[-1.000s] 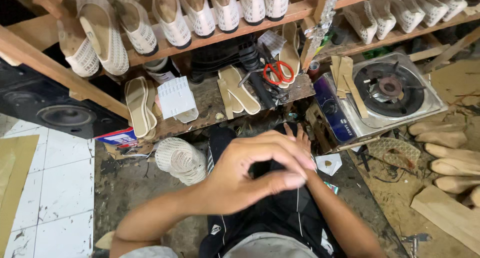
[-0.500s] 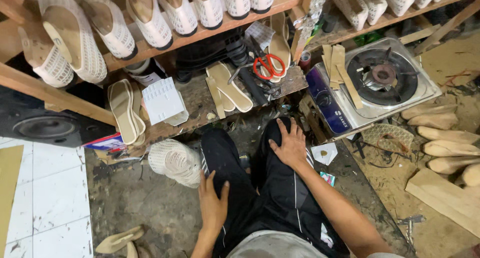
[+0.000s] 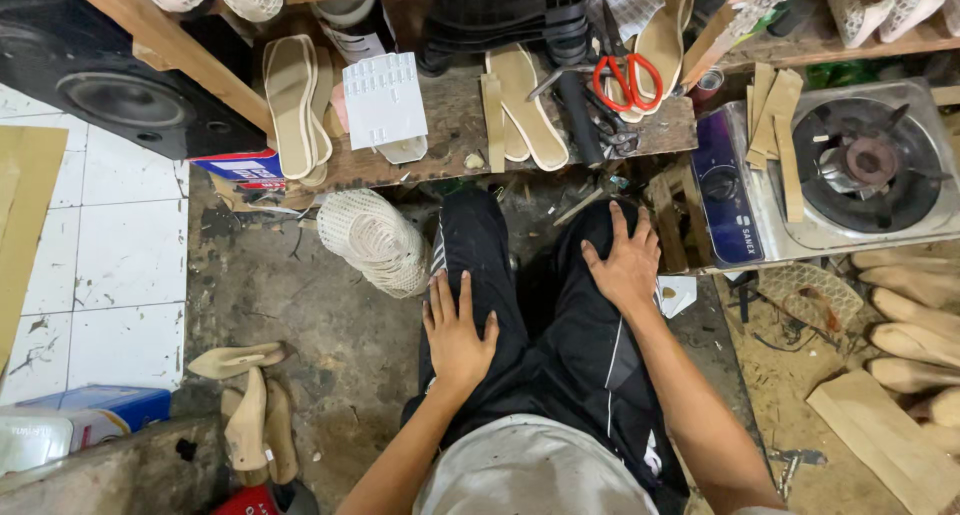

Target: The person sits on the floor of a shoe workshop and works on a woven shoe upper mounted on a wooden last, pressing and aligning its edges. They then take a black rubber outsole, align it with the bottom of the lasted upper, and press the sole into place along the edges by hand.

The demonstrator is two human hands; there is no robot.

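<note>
I sit looking down at my own legs in black trousers (image 3: 560, 345). My left hand (image 3: 457, 327) lies flat on my left thigh, fingers spread, holding nothing. On the right knee rests my right hand (image 3: 626, 260), also flat and empty. A low wooden bench (image 3: 450, 125) stands just beyond my knees with beige insoles (image 3: 292, 100), a white ridged block (image 3: 383, 100) and red-handled scissors (image 3: 628, 78) on it. A white mesh shoe upper (image 3: 375, 240) lies on the floor beside my left knee.
A single-burner gas stove (image 3: 850, 170) sits at the right, wooden strips leaning on it. Wooden shoe lasts (image 3: 915, 315) pile at the far right, more lasts (image 3: 245, 405) at the lower left. A black speaker (image 3: 100, 85) stands upper left, by white floor tiles (image 3: 110, 255).
My hands were clasped together in front of me a second ago; they have parted and come down flat onto my thighs. The view has tilted lower, toward the floor.
</note>
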